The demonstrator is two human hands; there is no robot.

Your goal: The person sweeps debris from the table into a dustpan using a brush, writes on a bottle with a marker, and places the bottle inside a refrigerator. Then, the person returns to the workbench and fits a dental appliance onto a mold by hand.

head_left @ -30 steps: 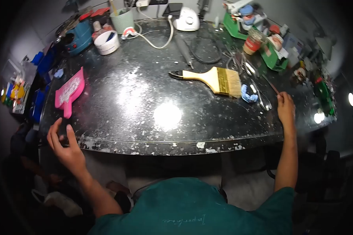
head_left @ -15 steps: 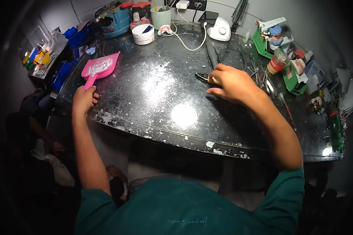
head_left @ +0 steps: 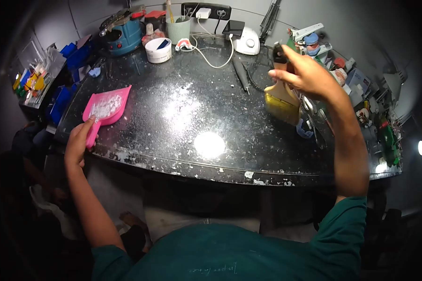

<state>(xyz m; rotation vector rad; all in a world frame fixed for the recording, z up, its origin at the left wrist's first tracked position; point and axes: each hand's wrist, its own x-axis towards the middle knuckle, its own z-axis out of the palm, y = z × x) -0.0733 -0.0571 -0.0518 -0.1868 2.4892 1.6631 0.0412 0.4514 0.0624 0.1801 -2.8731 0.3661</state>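
A pink dustpan (head_left: 119,108) with white dust and crumbs in its pan rests at the left of the black worktop. My left hand (head_left: 79,139) is closed around its handle near the front edge. On the right, my right hand (head_left: 312,77) grips a flat brush (head_left: 283,99) by its handle, with the yellowish bristles pointing down. The bristles are slightly blurred, and I cannot tell whether they touch the worktop. Just left of the brush lies a grey handpiece (head_left: 240,74) with a coiled cord.
White specks litter the black worktop (head_left: 159,136). Along the back stand a blue machine (head_left: 123,40), a white tub (head_left: 158,52), a pencil cup (head_left: 178,33) and a white control unit (head_left: 247,42). Tools and dental models crowd the right side. Another person's hand (head_left: 58,194) shows at lower left.
My right hand has picked up the brush from beside the handpiece, raising it and moving right. My left hand has shifted its hold on the dustpan, thumb now at the pan's base.
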